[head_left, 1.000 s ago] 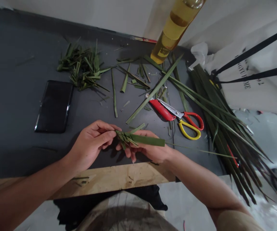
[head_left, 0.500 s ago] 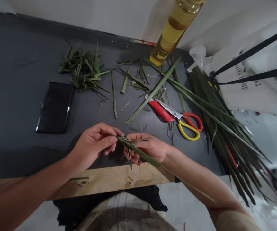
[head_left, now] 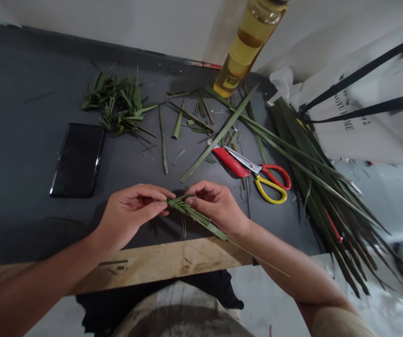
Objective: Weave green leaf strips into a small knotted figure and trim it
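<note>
A folded green leaf piece (head_left: 201, 220) is held between both hands above the table's front edge, its long thin tail slanting down to the right over my right forearm. My left hand (head_left: 134, 206) pinches its left tip between thumb and fingers. Close beside it, my right hand (head_left: 217, 203) has thumb and forefinger closed on the upper side of the leaf near the folded part. Short narrow strips hang below. Beyond my hands lie a loose leaf strip (head_left: 219, 135), a red-handled cutter (head_left: 232, 163) and scissors (head_left: 271, 182) with red and yellow handles.
On the dark table (head_left: 22, 154), a black phone (head_left: 78, 159) lies left, below a pile of leaf pieces (head_left: 120, 103). A bottle of yellow liquid (head_left: 245, 51) stands at the back. Long leaves (head_left: 320, 196) and a white bag (head_left: 366, 107) are at the right.
My right hand has moved up and closed its thumb and forefinger on the leaf near the folds. The hanging strips have shifted. The whole view has moved slightly.
</note>
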`<state>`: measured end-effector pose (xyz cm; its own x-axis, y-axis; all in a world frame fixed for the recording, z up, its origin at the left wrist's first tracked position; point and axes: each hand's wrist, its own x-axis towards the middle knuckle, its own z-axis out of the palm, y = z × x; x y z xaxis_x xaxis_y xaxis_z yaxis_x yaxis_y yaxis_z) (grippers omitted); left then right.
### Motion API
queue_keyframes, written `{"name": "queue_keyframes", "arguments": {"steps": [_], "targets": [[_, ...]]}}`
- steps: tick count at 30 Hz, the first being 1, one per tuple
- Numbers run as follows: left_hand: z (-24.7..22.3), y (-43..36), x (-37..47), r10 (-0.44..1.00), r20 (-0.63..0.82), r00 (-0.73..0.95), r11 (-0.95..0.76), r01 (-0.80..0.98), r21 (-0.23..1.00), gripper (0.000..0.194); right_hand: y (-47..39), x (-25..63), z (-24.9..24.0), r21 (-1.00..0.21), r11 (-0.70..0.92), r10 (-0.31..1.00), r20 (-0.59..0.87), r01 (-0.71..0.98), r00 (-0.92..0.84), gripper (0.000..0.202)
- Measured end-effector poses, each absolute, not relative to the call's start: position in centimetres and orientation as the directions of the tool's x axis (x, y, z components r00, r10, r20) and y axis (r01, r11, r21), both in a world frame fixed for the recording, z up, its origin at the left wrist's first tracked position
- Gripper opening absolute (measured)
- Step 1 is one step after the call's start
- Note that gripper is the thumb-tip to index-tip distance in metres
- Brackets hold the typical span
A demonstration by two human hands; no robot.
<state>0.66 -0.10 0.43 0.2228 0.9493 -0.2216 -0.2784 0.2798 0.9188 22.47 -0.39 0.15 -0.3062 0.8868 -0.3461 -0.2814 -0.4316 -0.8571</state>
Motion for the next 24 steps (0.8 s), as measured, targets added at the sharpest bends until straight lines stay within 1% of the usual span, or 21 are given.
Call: {"name": "queue_keyframes", "arguments": {"steps": [5,7,9,11,13,15,17,20,24], "targets": [[0.8,-0.1,0.7,0.958,-0.180,0.224,0.228,-0.214,0.950,0.009,-0.2,23.2,0.4,-0.898,-0.399,0.885,-0.325,-0.183,-0.333,0.031],[1.1,-0.1,0.7,0.962,-0.157,0.224,0.201,-0.187,0.962,0.009,-0.2,23.9,0.9,-0.927,-0.356,0.885,-0.293,-0.120,-0.361,0.029],[1.4,-0.2,0.7,0.965,-0.123,0.230,0.164,-0.167,0.972,0.009,-0.1,24.7,1.5,-0.959,-0.282,0.884,-0.253,-0.017,-0.393,0.029],[1.6,-0.3,0.6,0.967,-0.065,0.247,0.104,-0.146,0.984,0.009,0.2,25.4,2.4,-0.979,-0.185,0.879,-0.204,0.085,-0.431,0.029],[1.5,-0.4,0.3,0.956,0.023,0.293,0.011,-0.116,0.993,0.009,0.6,25.9,3.2,-0.984,-0.104,0.865,-0.163,0.148,-0.474,0.028],[1.3,-0.5,0.1,0.932,0.111,0.346,-0.086,-0.088,0.992,0.011,1.2,26.2,4.0,-0.975,-0.069,0.837,-0.171,0.211,-0.519,0.028],[1.2,-0.5,-0.1,0.910,0.166,0.380,-0.150,-0.072,0.986,0.016,1.6,26.2,4.6,-0.964,-0.052,0.780,-0.203,0.263,-0.592,0.026],[1.2,-0.5,-0.2,0.903,0.179,0.391,-0.169,-0.059,0.984,0.019,2.1,26.1,4.9,-0.960,-0.008,0.722,-0.198,0.279,-0.662,0.020],[1.5,-0.5,0.0,0.906,0.141,0.399,-0.136,-0.041,0.990,0.017,2.1,25.9,4.9,-0.961,0.097,0.775,-0.090,0.259,-0.625,0.011]]}}
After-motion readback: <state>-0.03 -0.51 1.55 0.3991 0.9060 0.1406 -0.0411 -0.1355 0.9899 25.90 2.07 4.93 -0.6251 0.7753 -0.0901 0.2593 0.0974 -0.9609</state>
